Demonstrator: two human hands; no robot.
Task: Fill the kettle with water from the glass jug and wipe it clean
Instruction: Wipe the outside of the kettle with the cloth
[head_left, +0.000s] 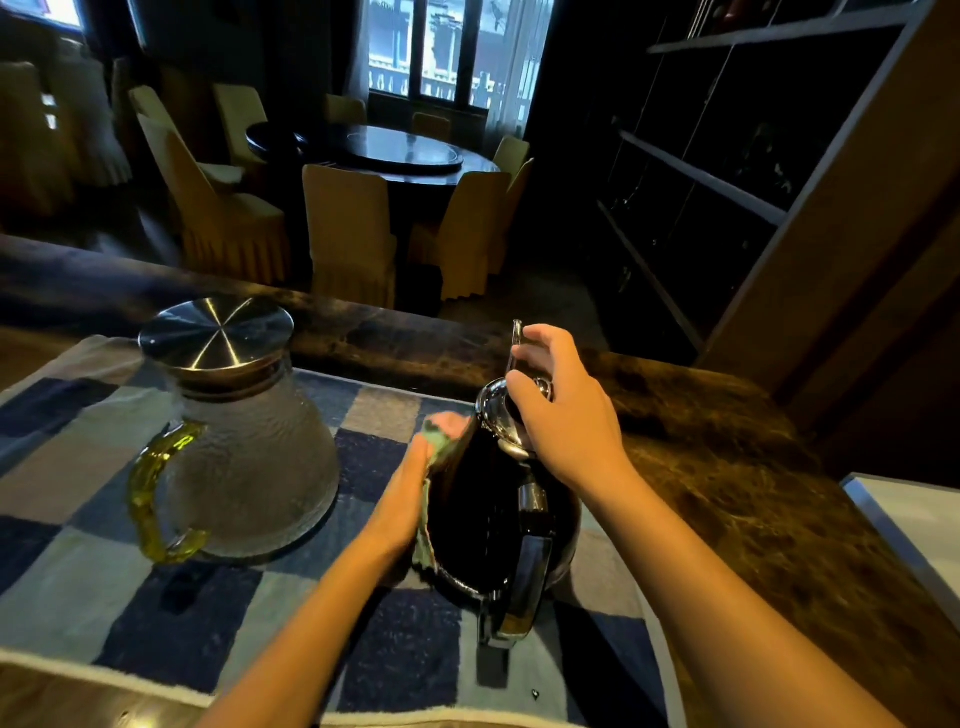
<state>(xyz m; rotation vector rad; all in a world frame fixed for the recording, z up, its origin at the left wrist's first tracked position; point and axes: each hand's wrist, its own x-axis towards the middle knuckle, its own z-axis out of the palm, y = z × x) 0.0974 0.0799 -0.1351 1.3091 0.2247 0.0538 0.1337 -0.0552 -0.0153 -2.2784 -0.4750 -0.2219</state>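
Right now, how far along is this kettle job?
Pouring looks finished: the glass jug stands capped on the mat, unheld. Wiping is under way: the left hand presses a cloth against the kettle, and the right hand grips its top. Left: finishing the wipe.

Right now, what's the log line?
step: wiping kettle | left hand: holds cloth to side | right hand: grips top | jug: lidded, upright

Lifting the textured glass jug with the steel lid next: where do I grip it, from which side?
Take the yellow-green loop handle, which sticks out on the near-left side of the textured glass jug; come in from there. Its body is wide and rounded, poor for a one-hand grip. The left hand is nearer, but holds a green-pink cloth against the dark kettle.
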